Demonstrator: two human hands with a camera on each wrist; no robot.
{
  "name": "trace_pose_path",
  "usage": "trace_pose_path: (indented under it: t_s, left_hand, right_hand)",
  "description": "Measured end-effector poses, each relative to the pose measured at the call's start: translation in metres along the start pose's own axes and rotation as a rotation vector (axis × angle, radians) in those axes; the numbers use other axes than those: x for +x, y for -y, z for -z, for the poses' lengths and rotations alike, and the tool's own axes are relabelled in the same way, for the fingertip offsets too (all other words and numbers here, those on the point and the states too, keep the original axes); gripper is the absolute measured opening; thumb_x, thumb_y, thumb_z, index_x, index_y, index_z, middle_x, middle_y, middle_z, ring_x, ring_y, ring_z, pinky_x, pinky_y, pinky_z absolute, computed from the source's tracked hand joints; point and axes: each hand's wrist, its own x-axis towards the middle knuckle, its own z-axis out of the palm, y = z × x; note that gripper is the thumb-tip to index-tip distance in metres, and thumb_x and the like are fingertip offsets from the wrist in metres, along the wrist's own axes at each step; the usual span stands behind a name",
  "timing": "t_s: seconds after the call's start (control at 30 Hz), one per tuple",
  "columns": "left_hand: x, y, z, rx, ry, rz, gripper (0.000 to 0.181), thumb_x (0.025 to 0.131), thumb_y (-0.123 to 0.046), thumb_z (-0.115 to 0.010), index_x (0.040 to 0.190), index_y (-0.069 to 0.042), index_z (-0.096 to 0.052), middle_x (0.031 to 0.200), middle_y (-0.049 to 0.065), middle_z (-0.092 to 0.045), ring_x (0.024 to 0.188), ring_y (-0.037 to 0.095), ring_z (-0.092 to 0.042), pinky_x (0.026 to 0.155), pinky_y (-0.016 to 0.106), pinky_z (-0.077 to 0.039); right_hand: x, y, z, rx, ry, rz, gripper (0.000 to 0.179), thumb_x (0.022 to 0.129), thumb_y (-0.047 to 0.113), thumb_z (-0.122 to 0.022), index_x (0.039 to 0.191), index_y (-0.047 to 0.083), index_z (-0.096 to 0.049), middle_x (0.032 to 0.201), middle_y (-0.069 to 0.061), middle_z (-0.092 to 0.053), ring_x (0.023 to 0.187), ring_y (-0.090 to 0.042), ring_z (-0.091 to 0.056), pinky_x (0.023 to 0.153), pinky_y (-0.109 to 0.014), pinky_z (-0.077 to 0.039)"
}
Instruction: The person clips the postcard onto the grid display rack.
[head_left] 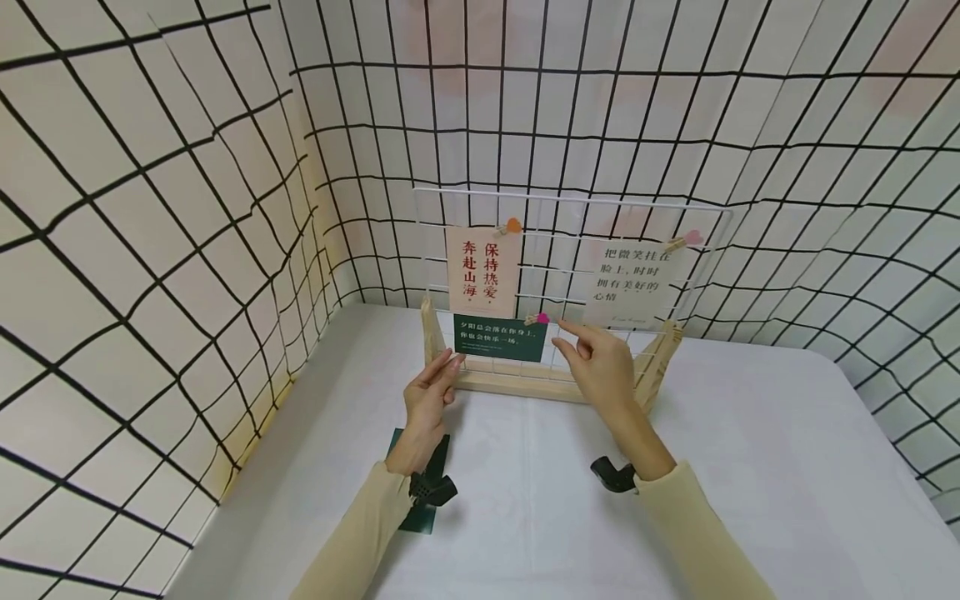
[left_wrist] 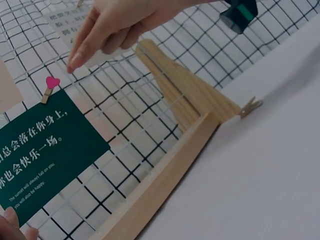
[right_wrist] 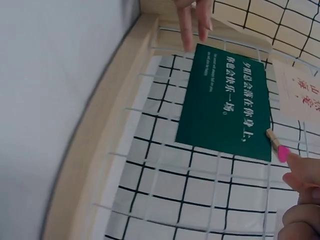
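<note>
one green card (head_left: 501,348) hangs long axis sideways (reading upright) near two unclasped hands (head_left: 427,402) (head_left: 606,368).

In the head view, the left arm (head_left: 367,521) and black wrist camera (head_left: 433,490) hid the middle of the dark green rectangular card (head_left: 422,521) on the white table (head_left: 525,517) — any writing on it could not be told. The small lines on the clipped green card with white characters (head_left: 498,338) were illegible there. Both wrist views cut off the pale pink card with red characters (head_left: 483,271). The left wrist view cropped the left hand (head_left: 427,396); the right hand (head_left: 603,358) partly covered the pale grey card with dark characters (left_wrist: 70,24) there.
</note>
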Motion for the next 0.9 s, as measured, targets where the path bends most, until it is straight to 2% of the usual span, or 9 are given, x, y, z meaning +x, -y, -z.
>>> trace_pose_path:
  t_s: [0.13, 0.33, 0.47, 0.5, 0.53, 0.7, 0.77, 0.9]
  left_hand:
    - [-0.006, -0.001, 0.009, 0.059, 0.028, 0.009, 0.044, 0.097, -0.012, -0.074, 0.139, -0.003, -0.064, 0.125, 0.006, -0.076, 0.054, 0.002, -0.040, 0.052, 0.015, -0.034]
    - [-0.019, -0.006, 0.027, 0.174, 0.116, -0.009, 0.042, 0.096, -0.011, -0.074, 0.138, -0.008, -0.067, 0.133, 0.005, -0.072, 0.056, 0.004, -0.044, 0.055, 0.019, -0.036]
    - [-0.028, -0.012, 0.044, 0.312, 0.167, -0.032, 0.040, 0.095, -0.013, -0.076, 0.134, -0.008, -0.069, 0.134, 0.007, -0.069, 0.056, 0.007, -0.047, 0.058, 0.020, -0.041]
    - [-0.030, -0.014, 0.048, 0.352, 0.177, -0.036, 0.040, 0.095, -0.013, -0.076, 0.134, -0.008, -0.070, 0.130, 0.009, -0.069, 0.057, 0.007, -0.048, 0.059, 0.020, -0.042]
    - [-0.032, -0.016, 0.053, 0.385, 0.185, -0.037, 0.039, 0.094, -0.014, -0.077, 0.133, -0.009, -0.070, 0.126, 0.011, -0.067, 0.057, 0.008, -0.049, 0.060, 0.020, -0.043]
    - [-0.040, -0.026, 0.078, 0.531, 0.227, -0.067, 0.043, 0.092, -0.012, -0.079, 0.134, -0.010, -0.070, 0.129, 0.017, -0.061, 0.061, 0.007, -0.050, 0.062, 0.019, -0.045]
    - [-0.041, -0.029, 0.088, 0.612, 0.239, -0.095, 0.044, 0.092, -0.013, -0.079, 0.134, -0.010, -0.069, 0.138, 0.015, -0.060, 0.060, 0.008, -0.049, 0.060, 0.019, -0.045]
    - [-0.040, -0.032, 0.106, 0.781, 0.258, -0.119, 0.045, 0.090, -0.013, -0.081, 0.133, -0.010, -0.070, 0.134, 0.017, -0.060, 0.059, 0.008, -0.044, 0.056, 0.020, -0.039]
  right_hand:
    - [-0.022, -0.012, 0.012, 0.089, 0.059, -0.097, 0.027, 0.089, 0.010, -0.082, 0.114, 0.001, -0.078, 0.059, 0.001, -0.036, 0.053, -0.005, -0.030, 0.049, -0.021, -0.024]
    - [-0.056, -0.035, 0.029, 0.226, 0.163, -0.355, 0.030, 0.092, 0.019, -0.080, 0.118, 0.005, -0.078, 0.065, 0.002, -0.038, 0.053, -0.002, -0.031, 0.045, -0.020, -0.027]
    - [-0.080, -0.056, 0.040, 0.213, 0.206, -0.487, 0.033, 0.092, 0.025, -0.080, 0.118, 0.004, -0.077, 0.066, 0.005, -0.038, 0.052, 0.000, -0.029, 0.045, -0.019, -0.028]
    - [-0.086, -0.061, 0.042, 0.203, 0.217, -0.513, 0.034, 0.093, 0.026, -0.080, 0.119, 0.004, -0.077, 0.066, 0.006, -0.037, 0.052, -0.001, -0.029, 0.045, -0.020, -0.028]
    - [-0.092, -0.066, 0.045, 0.196, 0.223, -0.537, 0.035, 0.093, 0.028, -0.079, 0.119, 0.004, -0.077, 0.066, 0.006, -0.038, 0.052, -0.001, -0.029, 0.044, -0.020, -0.029]
    - [-0.120, -0.090, 0.058, 0.147, 0.240, -0.635, 0.038, 0.093, 0.032, -0.079, 0.121, 0.005, -0.077, 0.067, 0.008, -0.041, 0.054, -0.001, -0.031, 0.045, -0.020, -0.029]
    - [-0.130, -0.097, 0.060, 0.146, 0.237, -0.656, 0.038, 0.092, 0.032, -0.080, 0.121, 0.006, -0.077, 0.067, 0.010, -0.042, 0.055, -0.001, -0.032, 0.046, -0.020, -0.030]
    - [-0.145, -0.110, 0.060, 0.170, 0.226, -0.669, 0.039, 0.089, 0.033, -0.083, 0.119, 0.009, -0.078, 0.065, 0.011, -0.043, 0.055, 0.000, -0.035, 0.045, -0.022, -0.032]
